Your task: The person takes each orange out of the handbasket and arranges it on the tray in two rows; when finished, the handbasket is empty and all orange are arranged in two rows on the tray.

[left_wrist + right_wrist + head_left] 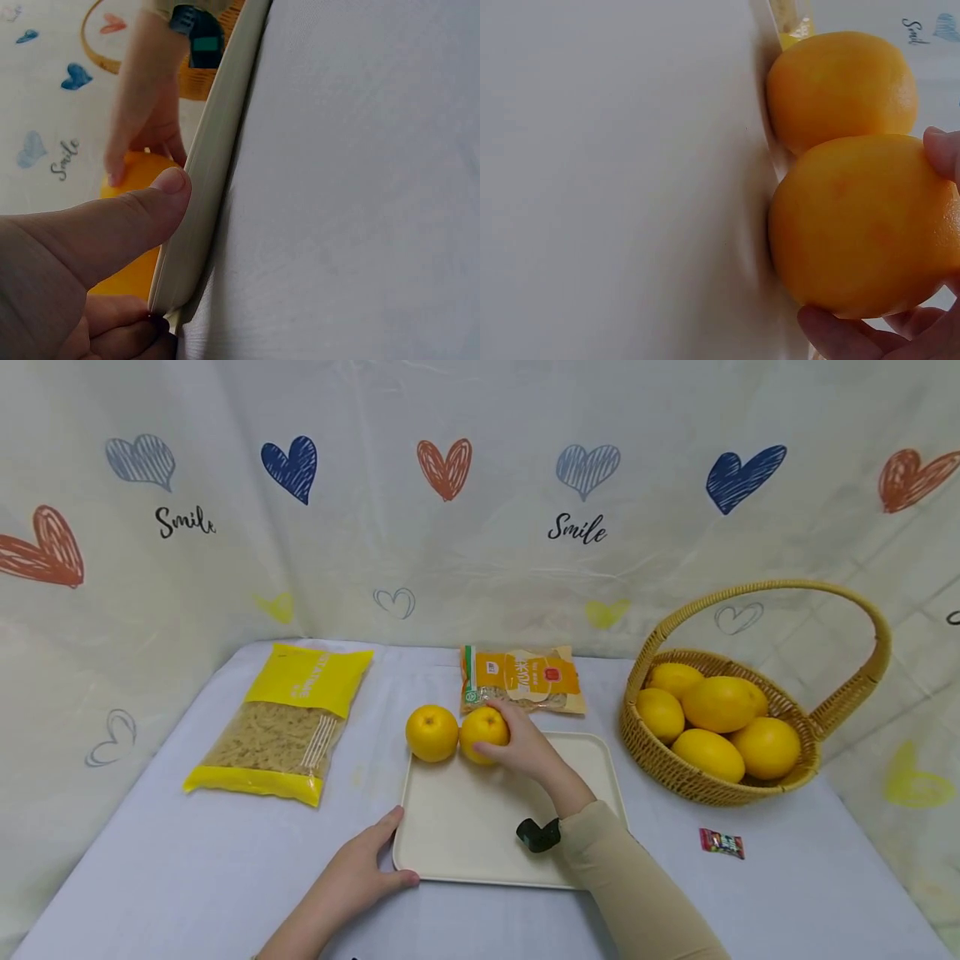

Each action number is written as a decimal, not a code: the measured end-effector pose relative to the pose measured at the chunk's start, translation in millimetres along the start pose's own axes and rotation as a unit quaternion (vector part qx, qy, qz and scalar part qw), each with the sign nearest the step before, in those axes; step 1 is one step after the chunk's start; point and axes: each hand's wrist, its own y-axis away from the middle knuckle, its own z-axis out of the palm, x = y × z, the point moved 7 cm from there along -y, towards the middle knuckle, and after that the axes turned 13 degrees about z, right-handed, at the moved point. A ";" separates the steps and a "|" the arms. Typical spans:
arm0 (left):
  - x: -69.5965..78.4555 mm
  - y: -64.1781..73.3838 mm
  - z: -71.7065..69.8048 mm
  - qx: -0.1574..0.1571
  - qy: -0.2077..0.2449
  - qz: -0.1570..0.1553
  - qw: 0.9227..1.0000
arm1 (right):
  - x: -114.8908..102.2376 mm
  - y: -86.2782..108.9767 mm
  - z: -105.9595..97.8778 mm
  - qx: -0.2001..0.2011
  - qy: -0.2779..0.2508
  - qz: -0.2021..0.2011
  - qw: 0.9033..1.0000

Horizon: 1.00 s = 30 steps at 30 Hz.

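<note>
My right hand (522,745) holds an orange (862,225) at the tray's back edge, thumb on one side and fingers on the other. A second orange (432,733) sits just left of it at the back left corner, touching it in the right wrist view. Beneath them lies a cream rectangular tray (465,835). My left hand (358,868) grips the tray's front left corner, thumb at the front edge and fingers along the left side. The left wrist view shows the thumb (142,217) against the tray's rim, with the other fingers partly hidden.
A yellow-topped pasta bag (281,727) lies at the left. Behind the tray is an orange-and-cream food packet (525,681). A wicker basket (652,772) with several yellow fruits stands at the right, and a small candy packet (722,843) lies in front of it.
</note>
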 end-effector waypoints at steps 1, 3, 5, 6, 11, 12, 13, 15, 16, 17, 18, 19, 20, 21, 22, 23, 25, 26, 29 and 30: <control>0.4 0.1 -0.3 0.000 0.000 0.001 1.000 | 0.1 -0.1 0.1 0.000 -0.002 0.002 1.000; 0.5 -0.2 -0.5 0.001 0.003 0.000 1.000 | 0.6 -0.2 0.2 0.000 -0.005 0.007 1.000; 0.4 -0.4 -0.4 0.001 0.002 0.001 1.000 | 1.2 -0.6 0.3 -0.002 -0.009 0.014 1.000; 0.5 -0.1 -0.5 0.000 0.001 0.001 1.000 | 1.5 -0.6 0.5 -0.003 -0.011 0.016 1.000; 0.5 0.1 -0.2 -0.003 0.000 0.002 1.000 | 3.1 -1.3 2.2 -0.010 -0.007 0.019 1.000; 0.2 0.1 -0.2 -0.003 0.002 0.002 1.000 | 3.4 -1.5 2.4 -0.011 -0.005 0.019 1.000; -0.1 0.0 -0.2 -0.003 0.003 0.001 1.000 | 3.6 -1.6 2.6 -0.011 -0.004 0.019 1.000; -0.8 -0.2 -0.4 -0.002 0.005 -0.001 1.000 | 3.8 -1.8 2.6 -0.011 -0.002 0.017 1.000; -0.6 -0.4 -0.4 -0.002 0.003 0.001 1.000 | 4.0 -1.5 1.9 -0.010 -0.001 0.016 1.000; -0.4 -0.7 -0.4 -0.002 0.003 0.001 1.000 | 4.2 -1.2 1.2 -0.009 0.000 0.015 1.000; -0.1 -0.9 -0.4 -0.002 0.002 0.003 1.000 | 4.4 -0.8 0.3 -0.009 0.003 0.013 1.000; -0.1 -1.1 -0.4 -0.002 0.001 0.002 1.000 | 4.1 0.1 -0.8 -0.008 0.005 0.009 1.000; -0.3 -1.3 -0.3 -0.001 -0.001 0.002 1.000 | 4.4 1.1 -2.4 -0.006 0.009 0.009 1.000; -0.4 -1.5 -0.2 0.000 -0.002 0.001 1.000 | 4.6 2.4 -4.6 -0.004 0.011 0.008 1.000; -0.5 -1.6 -0.3 0.000 -0.004 0.001 1.000 | 4.9 4.5 -7.6 0.000 0.014 0.008 1.000; -0.6 -1.8 -0.6 0.002 -0.003 0.000 1.000 | 5.4 6.8 -11.3 0.004 0.015 0.007 1.000; -1.2 -2.0 -0.6 0.002 -0.004 -0.004 1.000 | 7.4 13.3 -21.2 0.012 0.012 0.006 1.000; -1.0 -1.9 -0.6 0.001 -0.003 -0.005 1.000 | 9.4 17.1 -27.3 0.016 0.009 0.007 1.000; -0.2 -1.1 -0.3 -0.003 -0.003 -0.010 1.000 | 16.5 30.5 -50.7 0.038 0.000 -0.004 0.999; 0.1 -0.9 -0.2 -0.004 -0.003 -0.011 1.000 | 19.8 35.4 -59.9 0.047 -0.003 -0.008 0.999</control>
